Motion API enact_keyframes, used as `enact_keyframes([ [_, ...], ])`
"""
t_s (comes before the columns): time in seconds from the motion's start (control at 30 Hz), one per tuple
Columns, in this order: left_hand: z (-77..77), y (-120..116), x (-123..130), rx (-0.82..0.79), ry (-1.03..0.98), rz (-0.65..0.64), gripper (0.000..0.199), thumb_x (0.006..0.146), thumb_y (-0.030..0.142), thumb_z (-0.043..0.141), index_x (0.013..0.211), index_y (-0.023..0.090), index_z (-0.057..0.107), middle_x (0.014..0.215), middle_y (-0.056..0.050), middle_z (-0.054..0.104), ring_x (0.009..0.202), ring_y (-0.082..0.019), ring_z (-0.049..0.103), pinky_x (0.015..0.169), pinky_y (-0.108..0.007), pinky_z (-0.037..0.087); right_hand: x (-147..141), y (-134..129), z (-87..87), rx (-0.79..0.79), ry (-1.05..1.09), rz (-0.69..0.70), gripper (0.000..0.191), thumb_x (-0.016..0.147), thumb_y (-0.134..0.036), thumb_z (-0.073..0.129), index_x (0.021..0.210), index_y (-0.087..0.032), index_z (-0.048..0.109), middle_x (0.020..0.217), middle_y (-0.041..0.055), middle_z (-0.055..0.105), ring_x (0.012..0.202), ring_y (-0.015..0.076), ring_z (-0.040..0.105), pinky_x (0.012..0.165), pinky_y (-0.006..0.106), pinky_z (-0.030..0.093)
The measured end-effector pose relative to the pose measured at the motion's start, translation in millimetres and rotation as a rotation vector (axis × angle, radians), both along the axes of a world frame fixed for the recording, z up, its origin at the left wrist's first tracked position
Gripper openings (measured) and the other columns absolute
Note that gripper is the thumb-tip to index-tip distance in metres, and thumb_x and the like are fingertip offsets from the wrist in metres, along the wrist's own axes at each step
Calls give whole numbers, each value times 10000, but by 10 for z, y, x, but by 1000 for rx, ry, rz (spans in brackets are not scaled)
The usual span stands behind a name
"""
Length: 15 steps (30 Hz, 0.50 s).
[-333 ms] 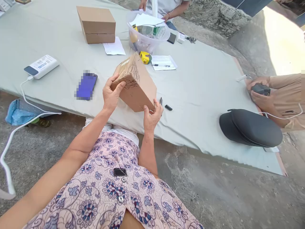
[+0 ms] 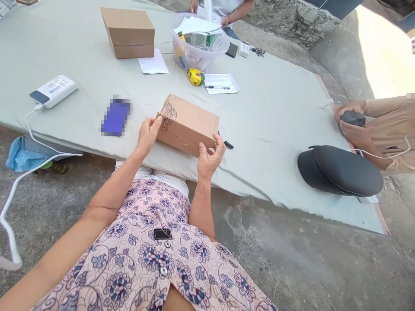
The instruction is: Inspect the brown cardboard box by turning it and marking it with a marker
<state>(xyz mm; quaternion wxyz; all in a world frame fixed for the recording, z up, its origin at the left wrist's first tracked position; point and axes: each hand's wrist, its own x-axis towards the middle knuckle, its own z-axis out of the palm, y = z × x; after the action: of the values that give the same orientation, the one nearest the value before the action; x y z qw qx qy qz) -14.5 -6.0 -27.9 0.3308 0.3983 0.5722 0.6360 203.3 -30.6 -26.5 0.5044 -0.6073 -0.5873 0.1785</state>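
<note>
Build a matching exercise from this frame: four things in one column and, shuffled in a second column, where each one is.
Things:
1. Cardboard box
2. Yellow tape measure
3. White power bank
4. Black cap

Places:
A. On the cloth, with a white cable running from it
B. Just below a co-worker's hands
C. Between the left hand and right hand
D. Next to a paper sheet with a pen on it

Pairs: 1-C; 2-D; 3-A; 4-B
</note>
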Motion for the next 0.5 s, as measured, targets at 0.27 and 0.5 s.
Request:
enact_keyframes([
  [0.27,62,-93,-128,-262,256,-37,572,848,754,640,1049,223,563,896,-45,634,925,-251,629,924,-396,480,-92,43,-153,59,41,35,402,878,-489,650,1181,-246,545,1233,85,601,1045,196,604,896,370,549],
  [0.5,23,-79,-79,-145,214,-90,574,899,429,674,1403,249,470,1196,-96,675,1112,-266,671,1069,-453,474,-148,60,-124,74,0,-20,553,811,-681,677,1088,-235,505,1122,80,568,1093,231,562,992,432,516],
])
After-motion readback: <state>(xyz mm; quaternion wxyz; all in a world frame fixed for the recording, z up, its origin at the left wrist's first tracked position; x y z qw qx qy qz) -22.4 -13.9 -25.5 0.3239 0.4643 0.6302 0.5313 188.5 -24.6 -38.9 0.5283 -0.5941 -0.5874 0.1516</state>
